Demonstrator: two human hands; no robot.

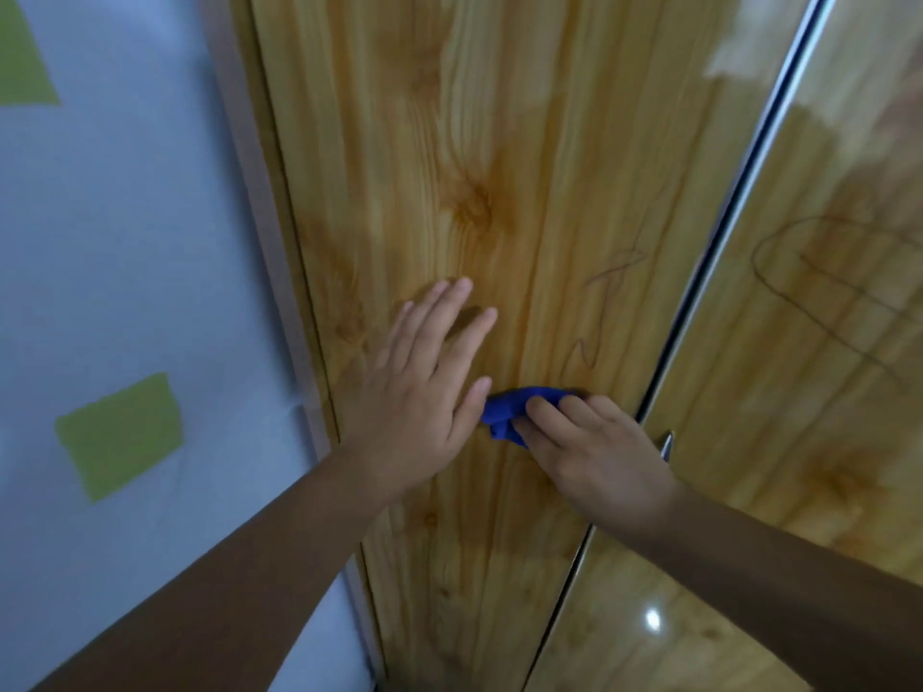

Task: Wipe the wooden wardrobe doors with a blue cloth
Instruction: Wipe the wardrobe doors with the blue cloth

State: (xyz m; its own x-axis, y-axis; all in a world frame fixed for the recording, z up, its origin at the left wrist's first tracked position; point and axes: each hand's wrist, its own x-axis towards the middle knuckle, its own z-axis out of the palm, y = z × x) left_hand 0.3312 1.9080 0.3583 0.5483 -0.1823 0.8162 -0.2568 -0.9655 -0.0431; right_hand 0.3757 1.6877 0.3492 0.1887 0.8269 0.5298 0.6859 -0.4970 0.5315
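A glossy pine-grain wardrobe door [499, 142] fills the middle of the head view, with a second door [824, 317] to its right past a dark gap. My right hand [594, 452] presses a bunched blue cloth [509, 409] against the left door, its fingers closed over the cloth. My left hand [424, 387] lies flat on the same door just left of the cloth, fingers spread, its thumb tip almost touching the cloth. Thin pen scribbles [609, 272] mark the left door above the cloth.
A pale blue wall [125, 267] with green patches [120, 434] borders the wardrobe on the left. A metal handle [667, 444] sticks out at the gap between the doors, right beside my right hand. More scribbled lines [824, 272] cross the right door.
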